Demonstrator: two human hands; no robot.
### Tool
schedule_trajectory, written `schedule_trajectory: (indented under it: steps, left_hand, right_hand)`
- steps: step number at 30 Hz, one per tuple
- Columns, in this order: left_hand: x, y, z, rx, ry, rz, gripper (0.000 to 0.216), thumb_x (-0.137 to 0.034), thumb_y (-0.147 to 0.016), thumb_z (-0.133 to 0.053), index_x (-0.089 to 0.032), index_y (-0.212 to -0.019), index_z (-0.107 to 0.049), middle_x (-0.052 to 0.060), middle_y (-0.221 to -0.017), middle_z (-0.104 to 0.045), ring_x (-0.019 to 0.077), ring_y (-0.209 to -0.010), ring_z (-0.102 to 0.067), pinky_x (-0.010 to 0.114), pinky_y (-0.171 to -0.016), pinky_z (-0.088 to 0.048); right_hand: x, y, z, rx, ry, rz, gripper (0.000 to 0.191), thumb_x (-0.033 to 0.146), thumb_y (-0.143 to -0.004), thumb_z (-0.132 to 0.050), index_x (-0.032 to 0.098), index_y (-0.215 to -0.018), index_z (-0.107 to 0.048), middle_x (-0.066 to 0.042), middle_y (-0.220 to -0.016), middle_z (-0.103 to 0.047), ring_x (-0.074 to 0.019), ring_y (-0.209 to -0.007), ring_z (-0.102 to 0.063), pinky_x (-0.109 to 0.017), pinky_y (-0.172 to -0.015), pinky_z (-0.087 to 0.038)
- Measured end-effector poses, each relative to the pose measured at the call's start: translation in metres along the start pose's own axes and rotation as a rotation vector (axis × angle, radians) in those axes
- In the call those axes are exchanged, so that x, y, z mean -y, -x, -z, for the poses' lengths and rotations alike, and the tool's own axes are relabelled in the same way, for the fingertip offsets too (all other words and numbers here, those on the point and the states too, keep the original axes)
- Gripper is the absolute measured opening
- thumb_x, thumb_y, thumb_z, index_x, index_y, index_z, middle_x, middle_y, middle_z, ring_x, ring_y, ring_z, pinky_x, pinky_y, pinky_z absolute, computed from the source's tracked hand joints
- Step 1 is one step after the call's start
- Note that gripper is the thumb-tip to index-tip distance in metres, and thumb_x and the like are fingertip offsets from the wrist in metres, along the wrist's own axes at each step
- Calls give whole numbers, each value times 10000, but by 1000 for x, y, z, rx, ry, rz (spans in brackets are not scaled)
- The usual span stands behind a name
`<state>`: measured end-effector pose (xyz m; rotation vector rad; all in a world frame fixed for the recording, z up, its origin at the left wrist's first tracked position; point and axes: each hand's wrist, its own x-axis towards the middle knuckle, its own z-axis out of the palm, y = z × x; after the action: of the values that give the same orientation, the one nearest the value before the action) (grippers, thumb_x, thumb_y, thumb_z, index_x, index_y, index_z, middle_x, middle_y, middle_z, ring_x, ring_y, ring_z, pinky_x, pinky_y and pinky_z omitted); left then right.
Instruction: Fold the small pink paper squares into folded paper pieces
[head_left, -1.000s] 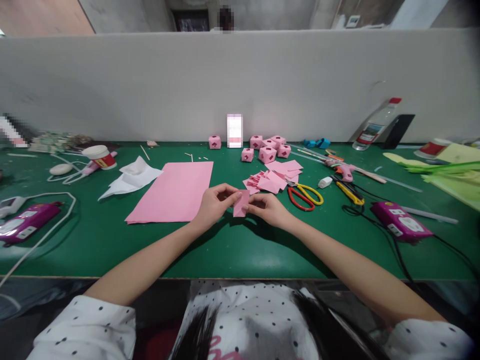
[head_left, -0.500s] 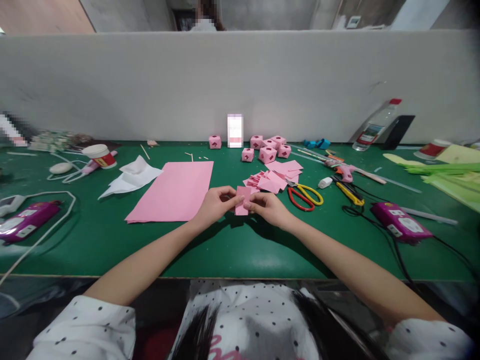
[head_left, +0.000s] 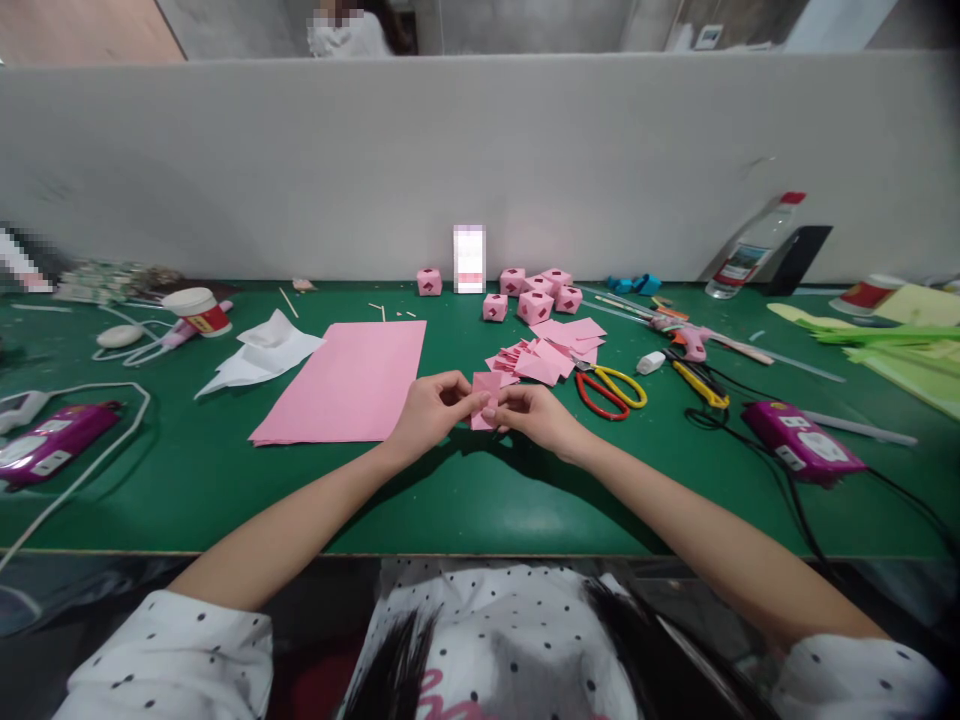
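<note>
Between my two hands is a small folded piece of pink paper [head_left: 486, 385], held just above the green table [head_left: 450, 510]. My left hand [head_left: 435, 408] pinches its left side, thumb across the front. From the right, my right hand [head_left: 536, 415] grips the other side, its thumb close to the left one. Right behind the hands lies a pile of cut pink paper pieces [head_left: 547, 360]. Scissors with red and yellow handles [head_left: 611, 390] rest beside it. A stack of pink sheets [head_left: 345, 385] lies to the left. Several folded pink paper cubes [head_left: 535, 305] stand farther back.
A lit phone [head_left: 469, 260] leans on the grey partition [head_left: 300, 160]. Rightward are a pink glue gun [head_left: 690, 342], yellow-handled pliers [head_left: 701, 385], a purple power strip [head_left: 802, 440] and a bottle [head_left: 754, 250]. Leftward are white crumpled paper [head_left: 262, 350] and a paper cup [head_left: 199, 312].
My fingers have shifted slightly on the pink paper, and its front face looks lighter. Beyond the partition, a person has moved left.
</note>
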<state>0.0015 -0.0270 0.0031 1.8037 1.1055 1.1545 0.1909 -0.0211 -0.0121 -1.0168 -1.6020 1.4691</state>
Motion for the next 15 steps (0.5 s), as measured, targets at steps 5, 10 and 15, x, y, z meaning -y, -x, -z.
schedule_trajectory:
  steps: [5, 10, 15]
  left_hand:
    - [1, 0, -1, 6, 14, 16, 358, -478, -778, -709, -159, -660, -596, -15, -577, -589, 101, -525, -495, 223, -508, -371]
    - [1, -2, 1, 28, 34, 27, 360, -488, -775, -707, -160, -675, -599, -15, -594, -581, 106, -542, -501, 226, -521, -379]
    - [1, -4, 1, 123, 64, 32, 338, -474, -777, -705, -156, -709, -610, -14, -640, -586, 109, -580, -517, 228, -550, -391]
  right_hand:
    - [4, 1, 0, -23, 56, 8, 388, 486, -631, -822, 153, -743, -657, 1, -645, -664, -105, -590, -568, -232, -592, -441]
    - [4, 1, 0, -40, 66, 16, 388, 496, -638, -814, 156, -743, -660, 1, -640, -661, -111, -588, -569, -239, -587, -438]
    - [3, 1, -1, -34, -15, 3, 389, 466, -620, -841, 156, -754, -650, 14, -631, -652, -107, -592, -595, -233, -600, -461]
